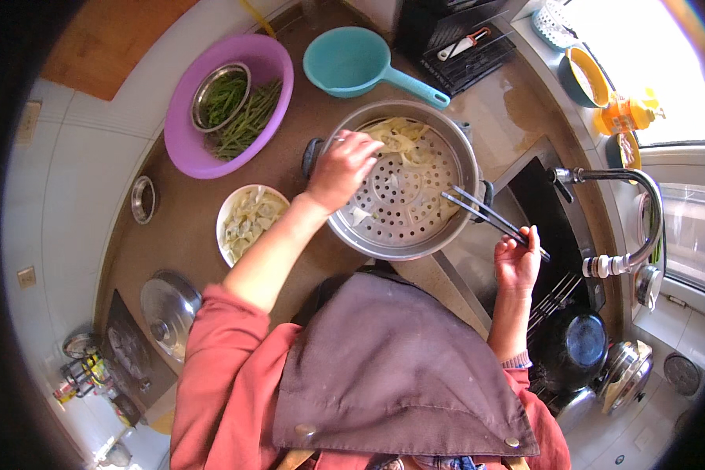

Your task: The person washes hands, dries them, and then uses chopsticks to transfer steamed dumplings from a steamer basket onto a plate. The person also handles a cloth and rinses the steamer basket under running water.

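A metal steamer pot (399,252) with a perforated steamer tray (396,202) stands before me on the counter. Pale, thin-skinned dumplings (405,140) lie bunched at the tray's far side, and a few scraps of dough (361,215) stick elsewhere on it. My left hand (346,166) reaches over the pot's left rim, fingers bent beside the dumplings; whether it pinches anything is hidden. In my right hand (517,258) is a pair of dark chopsticks (487,214), their tips over the tray's right side. A white bowl (220,226) holding more dumplings sits left of the pot.
A purple basin (176,141) with green vegetables and a metal bowl (195,108) stands far left. Behind the pot lies a turquoise strainer (346,61). On the right are the sink (476,282), its faucet (614,175) and a black wok (570,346). A metal lid (167,305) rests at left.
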The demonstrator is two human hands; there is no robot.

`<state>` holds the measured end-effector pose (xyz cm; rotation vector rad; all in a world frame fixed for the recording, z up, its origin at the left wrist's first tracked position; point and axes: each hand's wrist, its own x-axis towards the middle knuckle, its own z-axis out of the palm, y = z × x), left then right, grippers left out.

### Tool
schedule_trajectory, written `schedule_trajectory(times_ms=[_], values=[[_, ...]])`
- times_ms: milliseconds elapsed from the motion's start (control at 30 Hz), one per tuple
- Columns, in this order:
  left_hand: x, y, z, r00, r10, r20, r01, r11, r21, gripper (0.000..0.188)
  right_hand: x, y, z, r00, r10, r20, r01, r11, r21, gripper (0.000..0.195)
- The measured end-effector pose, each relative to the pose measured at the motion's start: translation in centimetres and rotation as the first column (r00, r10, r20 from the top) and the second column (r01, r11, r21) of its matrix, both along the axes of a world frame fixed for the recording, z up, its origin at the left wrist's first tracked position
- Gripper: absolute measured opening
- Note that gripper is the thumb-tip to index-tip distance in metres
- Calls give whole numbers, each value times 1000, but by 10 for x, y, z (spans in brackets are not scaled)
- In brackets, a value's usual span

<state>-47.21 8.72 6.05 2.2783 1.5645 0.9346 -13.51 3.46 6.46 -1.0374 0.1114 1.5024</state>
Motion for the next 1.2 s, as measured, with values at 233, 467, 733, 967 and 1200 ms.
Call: schedule_trajectory(times_ms=[233,467,733,967,1200], values=[[33,45,-75,854,206,-477,-250,968,-28,41,19,-3,0,996,-68,-64,69,997,25,31],[48,43,-70,905,139,-401,-186,979,-81,45,15,13,-1,998,-7,-59,10,999,50,30],[25,27,-74,923,330,196,-119,731,-671,34,4,16,8,998,39,-52,-37,998,40,30],[-26,-40,-5,4,636,771,740,516,-430,29,-5,11,3,980,97,-174,-87,994,59,29],[-40,-89,20,-219,637,739,641,666,-383,34,-33,11,22,981,162,-105,-155,986,67,28]])
